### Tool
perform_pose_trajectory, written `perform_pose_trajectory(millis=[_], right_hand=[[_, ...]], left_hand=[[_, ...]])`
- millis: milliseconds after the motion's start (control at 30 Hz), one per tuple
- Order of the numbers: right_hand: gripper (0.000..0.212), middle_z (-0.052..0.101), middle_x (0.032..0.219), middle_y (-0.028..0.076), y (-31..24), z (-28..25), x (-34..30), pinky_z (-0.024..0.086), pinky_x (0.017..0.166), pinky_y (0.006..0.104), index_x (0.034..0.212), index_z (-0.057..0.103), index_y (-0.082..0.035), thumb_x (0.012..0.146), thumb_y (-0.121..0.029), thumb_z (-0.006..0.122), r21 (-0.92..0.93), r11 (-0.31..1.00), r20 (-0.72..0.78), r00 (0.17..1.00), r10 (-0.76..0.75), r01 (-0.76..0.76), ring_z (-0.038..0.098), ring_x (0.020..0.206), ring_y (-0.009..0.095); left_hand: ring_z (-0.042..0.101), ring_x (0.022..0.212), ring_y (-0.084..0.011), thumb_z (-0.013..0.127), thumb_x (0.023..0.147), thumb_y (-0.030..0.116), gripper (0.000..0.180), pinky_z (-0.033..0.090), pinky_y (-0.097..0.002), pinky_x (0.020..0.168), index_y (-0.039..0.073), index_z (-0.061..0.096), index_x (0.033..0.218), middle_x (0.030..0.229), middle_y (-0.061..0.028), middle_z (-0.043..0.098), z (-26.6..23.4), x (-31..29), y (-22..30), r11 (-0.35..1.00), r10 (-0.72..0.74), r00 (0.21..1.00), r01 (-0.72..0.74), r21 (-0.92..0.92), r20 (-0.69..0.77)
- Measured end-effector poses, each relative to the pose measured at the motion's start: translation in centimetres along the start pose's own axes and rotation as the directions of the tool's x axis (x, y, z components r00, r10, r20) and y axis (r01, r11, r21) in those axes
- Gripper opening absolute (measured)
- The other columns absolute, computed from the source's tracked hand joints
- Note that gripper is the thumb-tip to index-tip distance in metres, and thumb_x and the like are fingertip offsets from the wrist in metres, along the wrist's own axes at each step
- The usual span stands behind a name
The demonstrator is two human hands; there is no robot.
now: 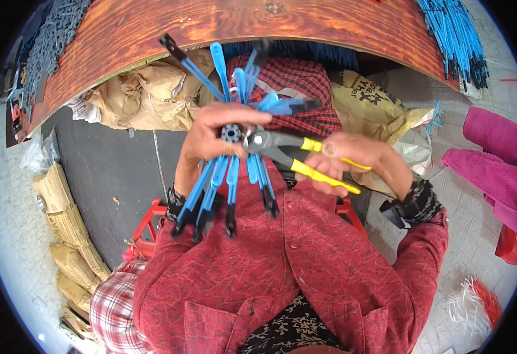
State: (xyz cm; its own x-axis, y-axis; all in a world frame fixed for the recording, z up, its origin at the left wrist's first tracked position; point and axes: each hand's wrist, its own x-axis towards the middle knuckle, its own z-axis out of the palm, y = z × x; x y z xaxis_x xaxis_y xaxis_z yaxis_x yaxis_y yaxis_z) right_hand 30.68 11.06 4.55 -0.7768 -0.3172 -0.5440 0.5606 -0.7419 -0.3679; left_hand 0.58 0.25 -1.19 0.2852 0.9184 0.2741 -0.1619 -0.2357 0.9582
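Observation:
My left hand (218,127) is closed round a dark round hub (231,133) above my lap. Blue rods with black tips (232,171) fan out from the hub, several toward the table and several toward my body; some tips at the far side are blurred. In my right hand (353,159) is a pair of pliers (264,140) with yellow handles, which stand apart. The jaws are right beside the hub, near my left fingertips. Whether they grip anything there is hidden.
A wooden table (270,17) spans the far side. On it lie blue rods (456,38) at right and grey chain-like parts (54,38) at left. Brown sacks (146,97) sit beneath its edge. Pink cloths (488,165) are at right, cardboard pieces (66,218) at left.

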Motion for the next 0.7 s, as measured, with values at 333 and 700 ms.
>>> perform_pose_trajectory(millis=[333, 700], right_hand=[[0.042, 0.072, 0.107, 0.012, -2.9, 2.7, -2.9, 0.057, 0.076, 0.0329, 0.136, 0.05, 0.003, 0.1, -0.018, 0.058, -0.843, 0.52, -0.054, 0.941, -0.333, 0.135, 0.072, 0.084, 0.02], [0.035, 0.067, 0.098, 0.008, -3.2, 2.9, -1.8, 0.055, 0.075, 0.0303, 0.135, 0.049, -0.004, 0.103, -0.016, 0.049, -0.661, 0.741, -0.072, 0.974, -0.217, 0.116, 0.066, 0.086, 0.014]], left_hand=[[0.071, 0.102, -0.0249, 0.086, 0.073, 0.024, 0.056, 0.053, -0.0344, 0.089, 0.0, 0.07, 0.121, 0.112, -0.0147, 0.074, 0.5, 1.4, 0.8, 0.994, 0.025, 0.992, -0.038, 0.102, 0.124], [0.071, 0.103, -0.0263, 0.086, 0.073, 0.027, 0.062, 0.052, -0.0352, 0.09, -0.001, 0.068, 0.125, 0.115, -0.0154, 0.073, 0.0, 1.3, 0.8, 0.994, 0.008, 0.988, -0.024, 0.107, 0.156]])
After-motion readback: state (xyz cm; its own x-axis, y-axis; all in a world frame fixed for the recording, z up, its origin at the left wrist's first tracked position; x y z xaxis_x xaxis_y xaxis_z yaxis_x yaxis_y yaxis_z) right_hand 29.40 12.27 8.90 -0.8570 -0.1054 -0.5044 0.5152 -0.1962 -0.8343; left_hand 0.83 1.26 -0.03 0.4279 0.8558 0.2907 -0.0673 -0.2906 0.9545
